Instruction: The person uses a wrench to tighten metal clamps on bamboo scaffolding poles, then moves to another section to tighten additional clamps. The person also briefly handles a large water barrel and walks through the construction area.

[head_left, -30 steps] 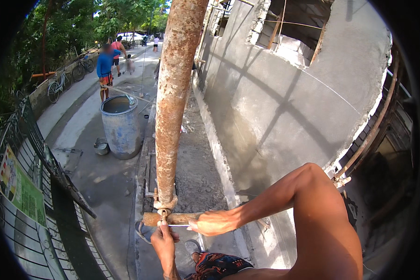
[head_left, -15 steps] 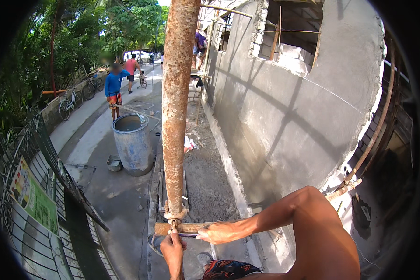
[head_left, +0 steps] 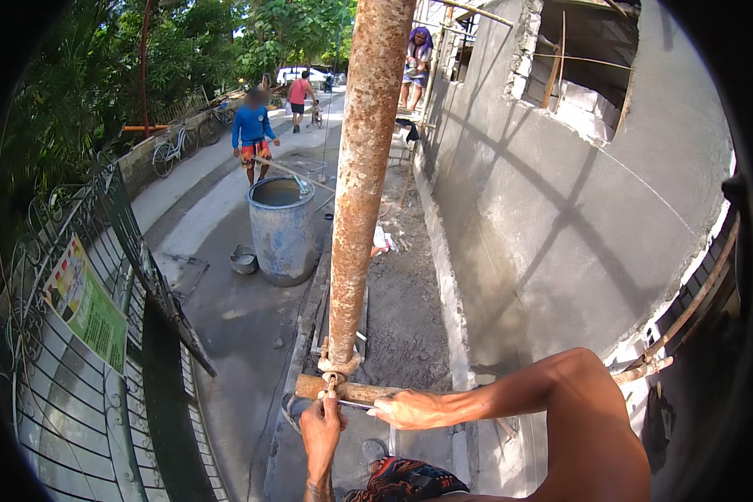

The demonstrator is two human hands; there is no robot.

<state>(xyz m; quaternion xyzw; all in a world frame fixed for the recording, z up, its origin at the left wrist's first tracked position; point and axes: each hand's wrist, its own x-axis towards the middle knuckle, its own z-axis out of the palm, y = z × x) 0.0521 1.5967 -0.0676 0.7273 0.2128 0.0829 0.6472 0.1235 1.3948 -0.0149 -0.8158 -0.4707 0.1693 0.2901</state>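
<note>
A rust-speckled upright pole [head_left: 362, 184] stands before me, with a round wooden crosspiece [head_left: 368, 395] at its lower end. Where they meet is a pale binding or collar [head_left: 340, 366]. Just below it, my left hand [head_left: 320, 431] is closed in a pinch, fingertips at a small metal piece [head_left: 332, 383] on the joint; exactly what they grip is too small to tell. My right hand [head_left: 412, 410] is closed against the crosspiece's lower side, on a slim metal tool [head_left: 360, 405] that points toward the left hand and is mostly hidden.
A plastered wall [head_left: 560, 217] with window openings runs along the right. At left are a metal gate [head_left: 67, 418], a blue drum [head_left: 283, 243] of water and a small bucket [head_left: 243, 261]. One person in blue [head_left: 253, 125] stands behind the drum; another sits near the scaffold [head_left: 431, 84].
My view has swung left, shifting the scene to the right. The person in blue has lowered an arm, and the person by the scaffold shows more fully. Both hands stay at the joint.
</note>
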